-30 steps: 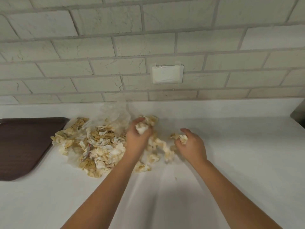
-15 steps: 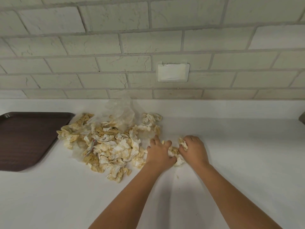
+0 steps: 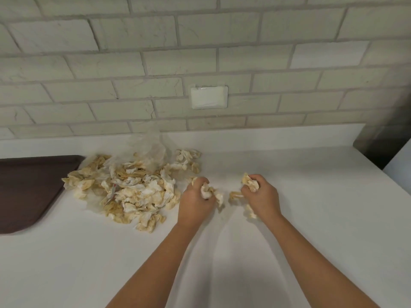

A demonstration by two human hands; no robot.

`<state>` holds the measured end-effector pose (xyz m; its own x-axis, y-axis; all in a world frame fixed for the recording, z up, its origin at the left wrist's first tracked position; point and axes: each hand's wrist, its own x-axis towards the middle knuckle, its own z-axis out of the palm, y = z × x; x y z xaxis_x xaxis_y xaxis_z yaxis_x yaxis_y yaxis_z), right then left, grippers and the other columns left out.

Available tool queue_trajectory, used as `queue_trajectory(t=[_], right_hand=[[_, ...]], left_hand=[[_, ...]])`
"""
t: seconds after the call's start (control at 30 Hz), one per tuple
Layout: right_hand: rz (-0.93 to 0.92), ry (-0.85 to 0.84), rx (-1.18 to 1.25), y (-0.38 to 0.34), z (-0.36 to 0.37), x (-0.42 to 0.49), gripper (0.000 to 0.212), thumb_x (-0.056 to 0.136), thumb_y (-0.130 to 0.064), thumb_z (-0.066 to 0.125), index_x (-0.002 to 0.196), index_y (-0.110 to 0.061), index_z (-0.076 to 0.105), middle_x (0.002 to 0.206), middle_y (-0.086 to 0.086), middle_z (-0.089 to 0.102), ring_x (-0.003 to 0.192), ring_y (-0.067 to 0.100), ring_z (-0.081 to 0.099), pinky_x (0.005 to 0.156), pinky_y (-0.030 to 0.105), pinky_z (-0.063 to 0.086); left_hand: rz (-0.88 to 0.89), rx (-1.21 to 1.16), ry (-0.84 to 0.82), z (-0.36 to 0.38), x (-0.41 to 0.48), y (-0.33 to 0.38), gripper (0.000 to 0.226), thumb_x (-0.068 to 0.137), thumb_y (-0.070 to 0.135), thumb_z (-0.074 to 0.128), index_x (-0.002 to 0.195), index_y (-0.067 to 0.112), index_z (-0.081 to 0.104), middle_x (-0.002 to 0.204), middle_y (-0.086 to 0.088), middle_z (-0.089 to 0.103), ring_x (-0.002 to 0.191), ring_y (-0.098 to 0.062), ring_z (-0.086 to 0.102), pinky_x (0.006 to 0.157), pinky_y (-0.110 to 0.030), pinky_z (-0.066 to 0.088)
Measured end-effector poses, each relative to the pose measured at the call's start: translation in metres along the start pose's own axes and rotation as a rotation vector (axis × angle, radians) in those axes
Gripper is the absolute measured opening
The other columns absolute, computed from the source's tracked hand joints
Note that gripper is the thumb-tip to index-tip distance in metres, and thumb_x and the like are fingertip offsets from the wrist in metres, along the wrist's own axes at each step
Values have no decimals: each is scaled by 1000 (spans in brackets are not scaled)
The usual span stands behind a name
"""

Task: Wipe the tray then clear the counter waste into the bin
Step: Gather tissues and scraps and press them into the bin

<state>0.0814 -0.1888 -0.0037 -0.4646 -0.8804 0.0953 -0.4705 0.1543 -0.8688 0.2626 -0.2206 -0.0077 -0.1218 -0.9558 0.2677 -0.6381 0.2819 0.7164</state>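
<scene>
A heap of crumpled, yellow-stained paper scraps lies on the white counter, with a clear plastic bag at its back. A dark brown tray sits at the far left, its right edge next to the heap. My left hand is closed around a wad of scraps just right of the heap. My right hand is closed around another wad, a hand's width further right. A few loose scraps lie between and under the hands.
A pale brick wall rises behind the counter, with a white cover plate on it. A dark metal object stands at the counter's right end. No bin is in view.
Both hands came down on the scraps right of the heap, closed on them, and have now drawn apart, each with a wad. The view has shifted slightly right.
</scene>
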Motion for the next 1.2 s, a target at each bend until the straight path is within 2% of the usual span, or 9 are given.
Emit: queue_trajectory(t=[0.17,0.33,0.47,0.53,0.67,0.77,0.93,1.1,1.2], right_hand=[[-104,-105,-88,-23,22,-5,40,76,-16,67,114,-27,66,106,-2,66,95,18,62,75,21,39],[-363,-430,-474,-55,80,16,57,82,-24,62,136,-31,48,125,2,47,102,25,58,77,27,43],[-380,-578,-724,-60,114,30,56,86,-24,58,140,-26,43,140,4,41,115,28,52,88,31,44],[-365,-589,-796,-57,120,34,56,88,-23,56,141,-26,39,141,5,41,119,28,51,92,33,44],[-443,-548,-888,-58,122,34,45,86,-24,59,130,-21,49,130,6,50,108,29,56,80,30,43],[-478,-535,-921,-55,114,24,41,87,-30,57,126,-19,51,126,4,48,100,29,58,70,30,39],[-488,-448,-884,-31,90,-15,36,93,-36,46,124,-18,50,116,5,49,86,29,59,62,31,37],[-417,-320,-797,-7,62,-73,35,96,-43,45,118,-18,54,107,6,52,81,27,60,60,31,42],[-250,-240,-680,1,41,-103,28,91,-40,53,109,-18,58,100,3,55,82,26,60,64,31,43]], left_hand=[[-423,-582,269,-56,-7,18,23,77,7,62,95,21,58,70,-3,59,48,-14,48,41,-20,40],[-593,-959,390,-104,3,19,21,82,8,62,101,17,60,83,-10,61,66,-22,57,59,-31,48],[-617,-1070,388,-116,-7,14,27,85,7,60,110,17,60,88,-11,66,76,-26,65,68,-36,53],[-652,-992,374,-112,-18,9,24,84,7,60,103,21,61,77,-8,61,61,-22,57,56,-31,48],[-638,-762,281,-86,-46,-10,24,80,10,62,99,24,59,70,-6,57,50,-17,44,44,-23,38],[-394,-452,123,-67,-73,-27,32,73,7,62,93,31,55,78,5,63,65,-13,57,54,-20,45],[106,63,-53,-55,-96,-59,43,70,15,65,111,23,54,97,2,60,89,-13,50,75,-25,41],[194,443,-87,-45,-115,-60,47,69,37,55,115,28,50,100,-2,60,87,-26,58,74,-39,47],[248,567,-64,-43,-115,-62,45,68,39,62,110,22,59,95,-6,60,78,-28,57,64,-38,46]])
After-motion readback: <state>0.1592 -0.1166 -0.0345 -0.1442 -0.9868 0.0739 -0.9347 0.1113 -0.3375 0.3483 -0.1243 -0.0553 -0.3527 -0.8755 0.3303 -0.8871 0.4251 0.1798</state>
